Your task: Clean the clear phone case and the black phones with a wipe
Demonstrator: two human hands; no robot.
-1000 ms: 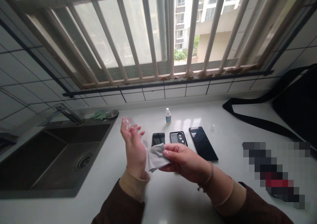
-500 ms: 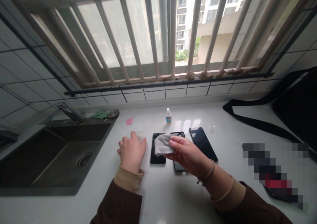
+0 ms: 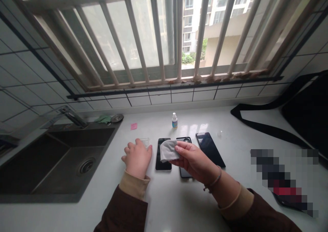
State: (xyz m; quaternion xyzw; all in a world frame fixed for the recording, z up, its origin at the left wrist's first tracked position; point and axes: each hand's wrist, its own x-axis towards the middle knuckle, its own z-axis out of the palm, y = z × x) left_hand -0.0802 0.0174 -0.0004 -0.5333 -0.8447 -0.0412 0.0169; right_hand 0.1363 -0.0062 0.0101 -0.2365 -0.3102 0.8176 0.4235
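Observation:
My right hand (image 3: 191, 158) pinches a folded grey cleaning cloth (image 3: 169, 150) between thumb and fingers, above the counter. Under the cloth lies a dark-screened phone (image 3: 163, 166). A second phone (image 3: 185, 172), with a round camera area at its top, is partly covered by my right hand. A larger black phone (image 3: 210, 149) rests to the right of it. My left hand (image 3: 137, 159) curves over a clear plastic case (image 3: 145, 142), thumb and fingers at its sides; most of the case is hidden. Behind the phones stands a small white-capped bottle (image 3: 174, 121).
A dark sink (image 3: 64, 197) with a faucet (image 3: 70, 117) is on the left. A pink sticky note (image 3: 133, 126) lies behind my left hand. A small clear piece (image 3: 219, 133) and a black strap (image 3: 256, 124) are to the right, near a pixelated item (image 3: 284, 182).
My left hand and the clear case have shifted slightly down and toward me. My right hand and the cloth stay almost still.

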